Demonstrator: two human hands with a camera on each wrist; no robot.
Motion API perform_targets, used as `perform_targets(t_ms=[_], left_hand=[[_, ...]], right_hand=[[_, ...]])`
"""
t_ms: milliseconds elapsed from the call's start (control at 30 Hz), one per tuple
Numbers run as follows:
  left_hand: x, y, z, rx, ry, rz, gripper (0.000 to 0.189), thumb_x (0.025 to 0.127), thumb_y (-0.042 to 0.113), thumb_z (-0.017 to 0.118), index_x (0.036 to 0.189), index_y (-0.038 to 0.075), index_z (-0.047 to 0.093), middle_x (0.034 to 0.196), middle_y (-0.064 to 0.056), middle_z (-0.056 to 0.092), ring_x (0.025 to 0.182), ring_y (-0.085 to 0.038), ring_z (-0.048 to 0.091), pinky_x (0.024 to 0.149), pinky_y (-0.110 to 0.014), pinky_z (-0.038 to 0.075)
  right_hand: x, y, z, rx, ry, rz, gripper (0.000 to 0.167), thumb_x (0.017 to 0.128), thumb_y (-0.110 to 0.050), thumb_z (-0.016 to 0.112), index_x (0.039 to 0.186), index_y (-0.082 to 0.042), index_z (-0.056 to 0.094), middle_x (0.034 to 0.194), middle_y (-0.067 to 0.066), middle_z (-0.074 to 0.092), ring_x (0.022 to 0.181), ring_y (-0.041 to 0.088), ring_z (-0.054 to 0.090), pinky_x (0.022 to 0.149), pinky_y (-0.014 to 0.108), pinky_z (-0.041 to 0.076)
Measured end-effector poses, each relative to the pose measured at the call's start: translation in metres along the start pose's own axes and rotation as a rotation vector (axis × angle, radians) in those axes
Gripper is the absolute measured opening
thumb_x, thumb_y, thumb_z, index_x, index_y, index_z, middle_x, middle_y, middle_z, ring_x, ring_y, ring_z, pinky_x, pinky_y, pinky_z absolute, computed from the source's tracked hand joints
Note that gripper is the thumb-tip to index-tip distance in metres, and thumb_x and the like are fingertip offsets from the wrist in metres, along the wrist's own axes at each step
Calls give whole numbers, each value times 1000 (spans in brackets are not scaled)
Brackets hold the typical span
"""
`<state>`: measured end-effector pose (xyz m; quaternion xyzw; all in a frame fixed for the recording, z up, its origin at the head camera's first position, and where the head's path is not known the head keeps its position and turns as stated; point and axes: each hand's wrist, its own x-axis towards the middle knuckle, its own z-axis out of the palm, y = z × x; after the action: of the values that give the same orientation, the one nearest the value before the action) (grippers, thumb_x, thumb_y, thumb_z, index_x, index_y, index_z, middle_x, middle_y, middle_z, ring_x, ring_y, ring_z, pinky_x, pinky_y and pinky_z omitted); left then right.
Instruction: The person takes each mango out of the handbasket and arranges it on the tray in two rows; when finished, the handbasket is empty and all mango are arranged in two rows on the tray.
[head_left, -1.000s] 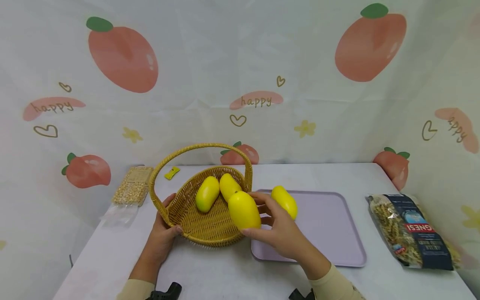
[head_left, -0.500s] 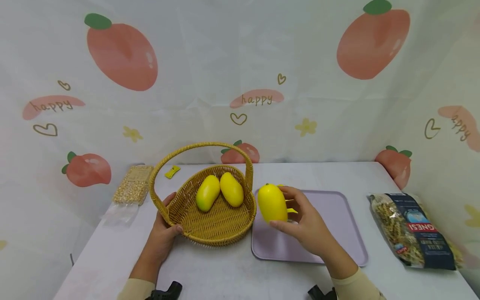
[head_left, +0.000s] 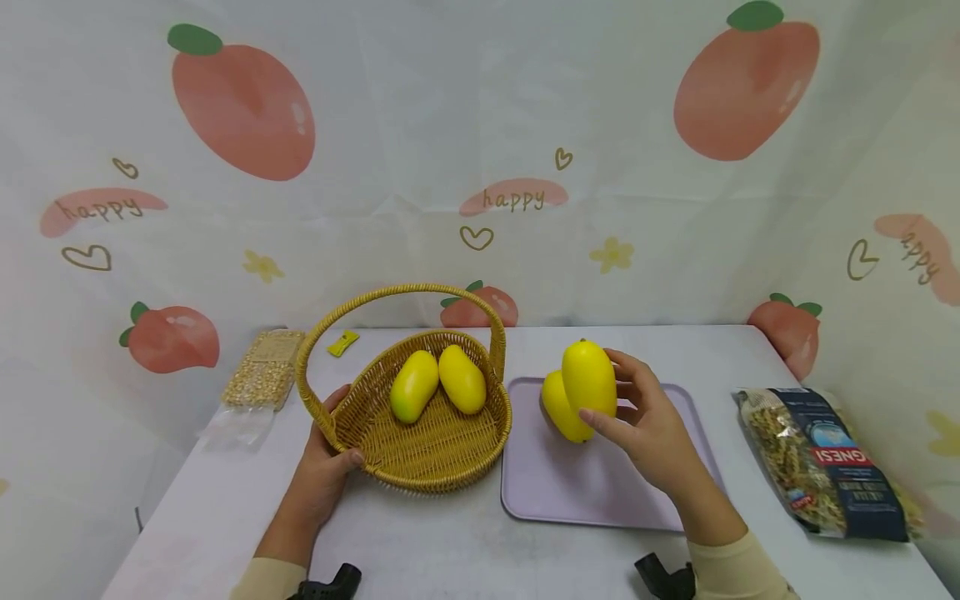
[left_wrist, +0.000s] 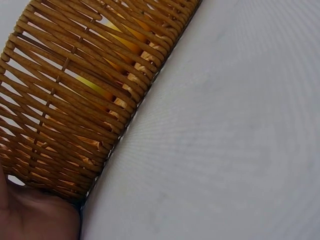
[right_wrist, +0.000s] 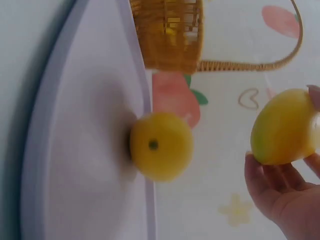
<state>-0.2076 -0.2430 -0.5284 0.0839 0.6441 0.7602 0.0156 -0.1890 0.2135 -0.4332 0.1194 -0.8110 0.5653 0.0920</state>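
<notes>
My right hand (head_left: 648,421) grips a yellow mango (head_left: 588,379) by its side and holds it raised over the lilac tray (head_left: 543,500). Behind it, a second mango (head_left: 558,408) lies on that tray; the right wrist view shows this mango (right_wrist: 161,146) end-on, apart from the held mango (right_wrist: 282,127). A woven wicker basket (head_left: 427,458) with a tall arched handle stands to the left. Two more mangoes lie inside, one greenish at its lower end (head_left: 414,387), the other plain yellow (head_left: 462,381). My left hand (head_left: 322,479) holds the basket's left rim, thumb over the edge.
At the back left lie a clear bag of pale kernels (head_left: 264,371) and a small yellow packet (head_left: 343,343). A GNESI pasta bag (head_left: 828,467) lies at the right edge of the white table (head_left: 420,550). A printed cloth (head_left: 390,150) hangs behind.
My right hand has carried the mango from over the basket rightward to over the tray. The left hand and basket have stayed in place.
</notes>
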Motion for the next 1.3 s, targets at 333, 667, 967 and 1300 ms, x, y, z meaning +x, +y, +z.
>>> perform_targets(t_ms=[333, 667, 967, 1300], left_hand=[[0, 0, 1, -4, -4, -1, 102, 97, 24, 87, 174, 23, 20, 169, -10, 28, 148, -28, 40, 112, -26, 44], [-1, 0, 1, -12, -8, 10, 103, 96, 25, 88, 174, 22, 20, 169, -10, 29, 147, -26, 42, 112, -26, 45], [-1, 0, 1, -21, -12, 17, 98, 97, 23, 88, 172, 27, 25, 168, -11, 29, 146, -26, 43, 112, -27, 45], [-1, 2, 2, -14, -24, 21, 96, 99, 23, 85, 172, 27, 24, 168, -11, 29, 147, -25, 43, 112, -27, 45]], right_hand=[[7, 9, -23, -132, 58, 112, 83, 100, -18, 84, 166, -7, 35, 149, 19, 50, 126, 38, 59, 98, 27, 50], [11, 31, -34, -235, 32, 267, 84, 103, -27, 79, 168, -3, 31, 153, 30, 47, 124, 45, 54, 95, 58, 52], [15, 55, -38, -370, -49, 329, 84, 100, -24, 81, 162, 9, 33, 148, 40, 49, 120, 50, 60, 93, 59, 55], [15, 66, -34, -466, -76, 314, 74, 101, -22, 80, 155, 13, 44, 146, 40, 50, 131, 54, 49, 106, 70, 45]])
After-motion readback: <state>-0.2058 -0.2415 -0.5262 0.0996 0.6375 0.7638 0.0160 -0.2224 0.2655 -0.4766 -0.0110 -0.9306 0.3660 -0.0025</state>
